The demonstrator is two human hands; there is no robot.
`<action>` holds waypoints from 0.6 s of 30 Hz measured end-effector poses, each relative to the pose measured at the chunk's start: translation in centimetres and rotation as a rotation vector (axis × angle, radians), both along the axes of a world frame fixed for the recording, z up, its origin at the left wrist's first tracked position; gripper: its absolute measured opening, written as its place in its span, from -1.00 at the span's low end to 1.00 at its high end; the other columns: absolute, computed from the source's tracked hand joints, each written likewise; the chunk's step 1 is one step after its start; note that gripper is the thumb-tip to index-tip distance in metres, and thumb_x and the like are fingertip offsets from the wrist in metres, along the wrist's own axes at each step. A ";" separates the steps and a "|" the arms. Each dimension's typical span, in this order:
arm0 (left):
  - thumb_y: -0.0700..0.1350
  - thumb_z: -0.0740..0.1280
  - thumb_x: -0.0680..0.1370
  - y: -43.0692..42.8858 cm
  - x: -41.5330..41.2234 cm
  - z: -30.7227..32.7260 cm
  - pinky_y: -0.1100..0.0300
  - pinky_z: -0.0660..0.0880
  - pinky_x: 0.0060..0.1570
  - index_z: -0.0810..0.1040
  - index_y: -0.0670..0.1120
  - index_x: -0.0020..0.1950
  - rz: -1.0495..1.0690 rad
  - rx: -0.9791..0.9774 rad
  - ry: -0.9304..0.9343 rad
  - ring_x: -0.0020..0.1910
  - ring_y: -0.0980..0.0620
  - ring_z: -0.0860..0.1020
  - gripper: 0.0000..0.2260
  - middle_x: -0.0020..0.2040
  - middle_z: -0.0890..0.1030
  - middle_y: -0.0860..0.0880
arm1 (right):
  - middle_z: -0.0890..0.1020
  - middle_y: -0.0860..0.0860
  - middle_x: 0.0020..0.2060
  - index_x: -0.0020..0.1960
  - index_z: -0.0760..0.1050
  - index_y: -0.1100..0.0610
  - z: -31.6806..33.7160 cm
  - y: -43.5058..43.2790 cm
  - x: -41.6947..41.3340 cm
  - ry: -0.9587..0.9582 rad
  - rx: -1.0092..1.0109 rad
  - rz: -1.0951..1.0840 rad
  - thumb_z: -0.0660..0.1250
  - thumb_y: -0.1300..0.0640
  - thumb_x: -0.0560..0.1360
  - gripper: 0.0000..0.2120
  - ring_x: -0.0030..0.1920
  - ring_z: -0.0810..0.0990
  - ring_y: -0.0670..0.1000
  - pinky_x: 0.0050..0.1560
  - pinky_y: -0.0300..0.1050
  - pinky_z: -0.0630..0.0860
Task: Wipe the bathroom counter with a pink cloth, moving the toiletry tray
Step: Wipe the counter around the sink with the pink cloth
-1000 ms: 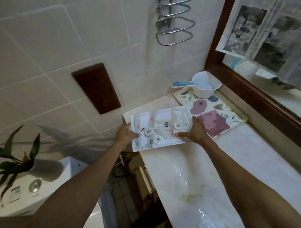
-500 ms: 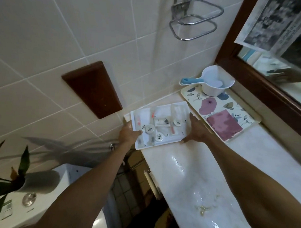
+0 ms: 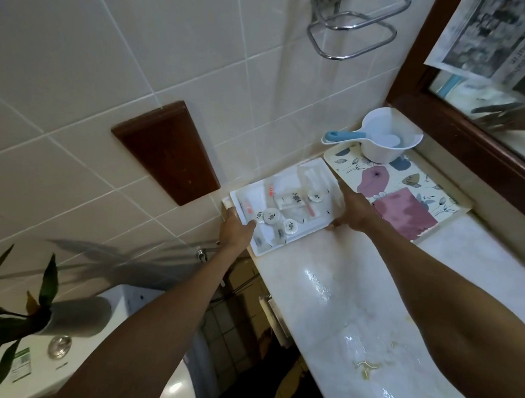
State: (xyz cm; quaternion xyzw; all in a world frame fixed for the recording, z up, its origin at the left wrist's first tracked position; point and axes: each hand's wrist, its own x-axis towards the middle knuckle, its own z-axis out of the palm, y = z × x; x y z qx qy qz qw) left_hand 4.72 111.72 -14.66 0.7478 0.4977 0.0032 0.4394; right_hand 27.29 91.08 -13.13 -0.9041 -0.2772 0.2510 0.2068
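white plastic, the toiletry tray [image 3: 285, 205] sits at the far end of the counter [image 3: 326, 290], tight to the tiled wall, its left edge hanging a little past the counter's end. i have a hand on each short side, i judge to keep the small jars and tubes inside level. my left hand [image 3: 235, 230] curls over the left rim, thumb on top; my right hand [image 3: 354, 211] closes on the right edge, fingers wrapped under. the pink cloth [image 3: 403, 214] lies apart from both hands on the floral tray [image 3: 434, 187] just to the right, beside a white scoop [image 3: 382, 137]. nearer me the counter shines wet, with a yellowish smear left to wipe.
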 end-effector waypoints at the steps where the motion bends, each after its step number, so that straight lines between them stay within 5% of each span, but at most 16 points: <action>1: 0.01 0.42 0.56 0.0 0.0 0.0 -0.11 0.61 0.15 0.28 -0.06 0.51 0.000 -0.003 0.005 0.23 -0.23 0.59 -0.42 0.32 0.56 -0.17 | 0.38 0.17 0.44 0.59 0.01 0.07 -0.1 0.0 -0.1 0.000 0.011 -0.023 0.70 0.14 0.11 0.25 0.41 0.35 0.22 0.31 -0.03 0.34; 5: -0.01 0.42 0.56 0.0 0.0 0.2 -0.16 0.65 0.06 0.22 -0.06 0.55 0.009 -0.035 0.005 0.18 -0.23 0.61 -0.37 0.32 0.56 -0.18 | 0.48 0.11 0.37 0.55 0.17 0.08 -0.5 0.0 -0.4 -0.007 0.098 -0.133 0.66 0.16 0.13 0.11 0.36 0.43 0.17 0.21 -0.11 0.38; 8: -0.01 0.36 0.61 -0.6 0.1 1.8 -0.08 0.58 0.19 0.29 -0.11 0.51 -0.039 0.048 0.085 0.24 -0.22 0.58 -0.48 0.35 0.55 -0.17 | 0.56 0.05 0.23 0.46 0.31 0.17 -0.2 -0.3 -0.9 -0.012 0.153 -0.180 0.63 0.25 0.16 -0.07 0.25 0.50 0.07 0.04 -0.20 0.36; 11: -0.01 0.29 0.64 -1.8 0.9 3.9 -0.02 0.49 0.20 0.36 -0.13 0.48 -0.073 0.255 0.140 0.29 -0.19 0.53 -0.56 0.38 0.49 -0.17 | 0.52 0.15 0.31 0.46 0.32 0.20 0.1 -1.4 -1.5 -0.034 0.208 -0.158 0.65 0.21 0.16 -0.06 0.31 0.47 0.16 0.20 -0.09 0.38; 18: -0.03 0.29 0.63 -8.1 6.9 6.3 0.08 0.50 0.08 0.57 -0.02 0.24 -0.311 0.308 -0.184 0.13 -0.06 0.57 -0.79 0.08 0.63 -0.02 | 0.55 -0.06 0.10 0.27 0.48 0.10 2.7 -9.8 -0.9 -0.163 0.316 -0.274 0.41 -0.05 0.49 -0.58 0.08 0.54 -0.04 0.03 -0.20 0.38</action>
